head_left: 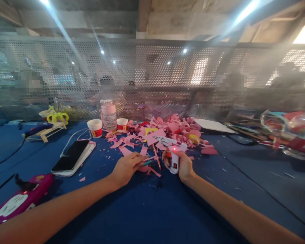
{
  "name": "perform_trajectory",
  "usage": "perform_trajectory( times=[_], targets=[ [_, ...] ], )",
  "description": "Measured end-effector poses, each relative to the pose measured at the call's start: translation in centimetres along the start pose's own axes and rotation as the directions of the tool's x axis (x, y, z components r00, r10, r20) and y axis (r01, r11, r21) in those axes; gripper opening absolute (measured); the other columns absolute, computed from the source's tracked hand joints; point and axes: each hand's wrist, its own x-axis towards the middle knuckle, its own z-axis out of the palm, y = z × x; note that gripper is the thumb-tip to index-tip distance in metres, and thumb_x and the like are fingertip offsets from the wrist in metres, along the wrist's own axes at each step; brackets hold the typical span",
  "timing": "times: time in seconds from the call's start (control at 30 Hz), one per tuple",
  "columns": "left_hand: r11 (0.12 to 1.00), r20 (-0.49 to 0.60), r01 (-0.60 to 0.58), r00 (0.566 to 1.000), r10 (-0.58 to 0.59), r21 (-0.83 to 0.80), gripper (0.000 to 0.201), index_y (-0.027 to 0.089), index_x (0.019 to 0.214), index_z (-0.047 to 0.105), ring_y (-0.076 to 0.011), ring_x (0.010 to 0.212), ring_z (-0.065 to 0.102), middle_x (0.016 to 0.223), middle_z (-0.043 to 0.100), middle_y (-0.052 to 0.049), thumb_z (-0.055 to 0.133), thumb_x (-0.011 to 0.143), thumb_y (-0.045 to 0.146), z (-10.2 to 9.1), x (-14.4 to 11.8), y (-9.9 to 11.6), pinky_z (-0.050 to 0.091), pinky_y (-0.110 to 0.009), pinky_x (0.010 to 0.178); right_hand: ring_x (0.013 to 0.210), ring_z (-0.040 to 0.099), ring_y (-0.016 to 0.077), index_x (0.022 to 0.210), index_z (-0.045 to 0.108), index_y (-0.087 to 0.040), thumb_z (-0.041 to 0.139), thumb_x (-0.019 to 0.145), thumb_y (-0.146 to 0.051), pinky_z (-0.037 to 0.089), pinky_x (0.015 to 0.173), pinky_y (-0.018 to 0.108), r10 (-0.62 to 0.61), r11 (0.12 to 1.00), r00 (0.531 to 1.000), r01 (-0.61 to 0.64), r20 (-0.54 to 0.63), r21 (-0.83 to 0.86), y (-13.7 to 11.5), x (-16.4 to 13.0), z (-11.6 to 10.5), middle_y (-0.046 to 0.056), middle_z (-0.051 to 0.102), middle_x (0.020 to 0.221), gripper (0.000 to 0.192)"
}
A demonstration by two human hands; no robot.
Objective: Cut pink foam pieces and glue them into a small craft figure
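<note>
A white glue gun (174, 166) with a glowing red light is wrapped in the fingers of my right hand (185, 165). Its nozzle points up and to the left, over the pink paper pieces. Opposite it, my left hand (128, 167) pinches a thin pink stick (150, 158) whose free end points toward the glue gun. The stick and the nozzle are apart. Just below the stick lies a teal strip (147, 163). Pink paper scraps (155, 137) are heaped beyond both hands on the blue table (142, 210).
At left are a phone (72, 156), a magenta power strip (22, 198) and a wooden stand (47, 132). Two paper cups (95, 128) flank a pink-lidded jar (108, 117). A perforated metal screen (152, 74) closes the back. Clear plastic packaging (300, 142) stands at right.
</note>
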Motion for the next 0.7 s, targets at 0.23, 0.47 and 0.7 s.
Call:
perform_trajectory(
  times=[0.23,0.47,0.7],
  targets=[
    [0.987,0.029,0.098,0.994,-0.103,0.127,0.034,0.032,0.119,0.057,-0.0133,0.085,0.062,0.118,0.054,-0.002,0.037,0.092,0.03,0.0,0.2,0.4,0.05,-0.028,0.079,0.037,0.047,0.0139,0.056,0.056,-0.015,0.052,0.058,-0.029,0.037,0.036,0.025,0.013,1.0,0.999,-0.013,0.032,-0.016,-0.6,-0.1,-0.5,0.005,0.056,0.047,0.015],
    [0.96,-0.004,0.23,0.973,-0.233,0.159,0.032,0.034,0.117,0.059,-0.0137,0.079,0.059,0.113,0.054,-0.002,0.043,0.09,0.033,0.2,0.3,0.0,0.046,-0.025,0.07,0.039,0.047,0.0137,0.061,0.058,-0.014,0.05,0.06,-0.028,0.038,0.037,0.026,0.032,0.999,0.999,-0.032,0.009,-0.022,-0.8,-0.1,-0.5,0.007,0.059,0.054,0.017],
    [0.908,-0.413,0.238,0.83,-0.374,-0.344,0.046,0.015,0.078,0.059,-0.0129,0.058,0.048,0.063,0.049,0.0,0.031,0.091,0.049,-0.6,0.2,-1.0,0.041,-0.024,0.056,0.035,0.046,0.0147,0.069,0.059,-0.014,0.047,0.063,-0.033,0.035,0.031,0.025,0.015,0.995,0.992,-0.002,0.125,-0.099,-0.9,-0.1,-0.8,0.006,0.056,0.05,0.023]
  ],
)
